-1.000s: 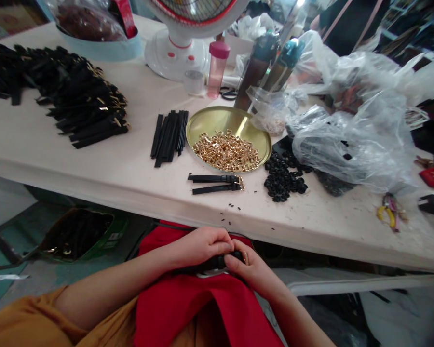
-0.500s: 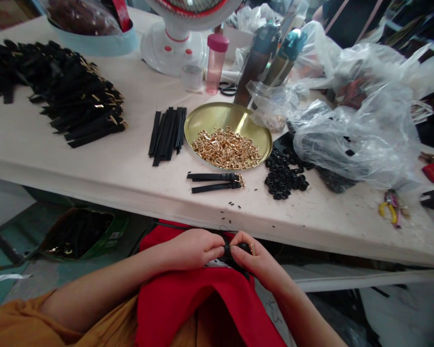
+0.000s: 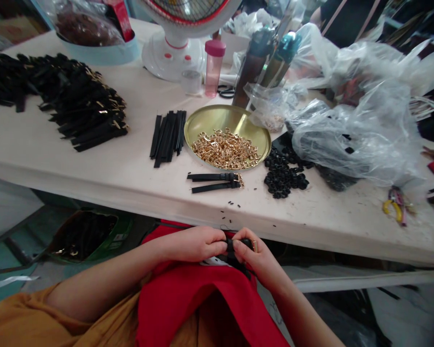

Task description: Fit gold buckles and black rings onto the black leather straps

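My left hand [image 3: 202, 243] and my right hand [image 3: 251, 253] meet just in front of the table edge, over a red cloth. Both are closed on a short black strap [image 3: 230, 245], thumbs and fingers pinching it. A gold buckle [image 3: 255, 246] pokes out by the right fingers. On the table ahead lie a few finished-looking black straps with gold buckles [image 3: 217, 183]. Behind them a gold round tray [image 3: 202, 117] holds a heap of gold buckles [image 3: 226, 149]. Plain black strips [image 3: 168, 137] lie left of the tray, small black loops [image 3: 284, 178] to its right.
A large pile of buckled straps [image 3: 83, 106] covers the left of the table. A white fan [image 3: 173, 55], a pink bottle [image 3: 214, 70] and plastic bags [image 3: 358, 140] stand behind. Yellow-handled pliers [image 3: 394, 207] lie at right. A green bag [image 3: 119, 238] sits below the table.
My hands have shifted slightly on the strap, and the right fingers have moved a little along it. The view has turned slightly; the table items keep their places.
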Tool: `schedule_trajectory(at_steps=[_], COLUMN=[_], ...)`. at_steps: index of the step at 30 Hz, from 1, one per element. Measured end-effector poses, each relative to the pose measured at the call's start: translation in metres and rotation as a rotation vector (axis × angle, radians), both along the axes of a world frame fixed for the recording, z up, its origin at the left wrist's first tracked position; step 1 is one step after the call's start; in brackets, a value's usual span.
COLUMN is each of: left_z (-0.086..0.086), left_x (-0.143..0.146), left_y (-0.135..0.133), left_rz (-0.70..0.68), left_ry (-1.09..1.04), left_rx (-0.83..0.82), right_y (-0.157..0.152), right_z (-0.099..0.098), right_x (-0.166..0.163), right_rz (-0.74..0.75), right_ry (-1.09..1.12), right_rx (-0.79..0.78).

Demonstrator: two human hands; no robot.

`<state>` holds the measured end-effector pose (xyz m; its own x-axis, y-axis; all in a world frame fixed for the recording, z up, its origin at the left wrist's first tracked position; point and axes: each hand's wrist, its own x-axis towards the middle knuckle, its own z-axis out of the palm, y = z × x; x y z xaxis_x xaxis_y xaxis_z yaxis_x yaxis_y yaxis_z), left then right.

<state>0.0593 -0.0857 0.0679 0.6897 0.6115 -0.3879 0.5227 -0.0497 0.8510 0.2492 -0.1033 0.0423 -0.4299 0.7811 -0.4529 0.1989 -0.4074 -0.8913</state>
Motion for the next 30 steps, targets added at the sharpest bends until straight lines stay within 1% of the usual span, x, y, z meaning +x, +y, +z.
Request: schedule_trajectory(at_steps=[2,4,6,8,9,11,13,15,18,21,23,25,28,30], left_z=[0.003,0.003,0.000,-0.006,-0.008,-0.010,-0.008,-0.002,0.008,0.012,0.012,0.011,0.012,0.016], left_x=[0.001,0.003,0.006,0.009,0.010,0.011,0.010,0.007,0.004,0.005,0.008,0.013,0.020,0.024], left_y=[0.000,-0.001,-0.005,-0.010,-0.013,-0.019,-0.023,-0.027,-0.034,-0.048,-0.060,-0.072,-0.084,-0.088], left_rz=[0.000,0.015,0.035,0.076,0.105,0.161,0.197,0.217,0.251,0.272,0.300,0.333,0.366,0.374], left_ry=[0.010,0.016,0.022,0.025,0.019,-0.011,-0.050,-0.080,-0.200,-0.361,-0.410,-0.407,-0.308,-0.220], left_rx=[0.014,0.012,0.003,-0.015,-0.032,-0.094,-0.203,-0.345,-0.553,-0.677,-0.695,-0.676,-0.584,-0.478], right_y=[-0.003,-0.008,-0.013,-0.018,-0.019,-0.020,-0.020,-0.021,-0.026,-0.036,-0.044,-0.052,-0.062,-0.067], right_z=[-0.001,-0.004,-0.008,-0.012,-0.012,-0.010,-0.002,0.008,0.018,0.020,0.018,0.016,0.017,0.019], right_x=[-0.002,-0.004,-0.005,-0.006,-0.006,-0.005,-0.002,0.003,0.008,0.007,0.004,0.002,0.001,0.003], right_rz=[-0.030,-0.082,-0.142,-0.187,-0.195,-0.168,-0.097,-0.028,0.010,-0.020,-0.073,-0.117,-0.108,-0.112], right_ry=[-0.017,-0.072,-0.145,-0.188,-0.183,-0.120,-0.020,0.059,0.112,0.152,0.146,0.113,0.098,0.114], right_rx=[0.045,0.143,0.255,0.302,0.284,0.188,0.081,0.013,-0.003,0.029,0.071,0.123,0.144,0.140])
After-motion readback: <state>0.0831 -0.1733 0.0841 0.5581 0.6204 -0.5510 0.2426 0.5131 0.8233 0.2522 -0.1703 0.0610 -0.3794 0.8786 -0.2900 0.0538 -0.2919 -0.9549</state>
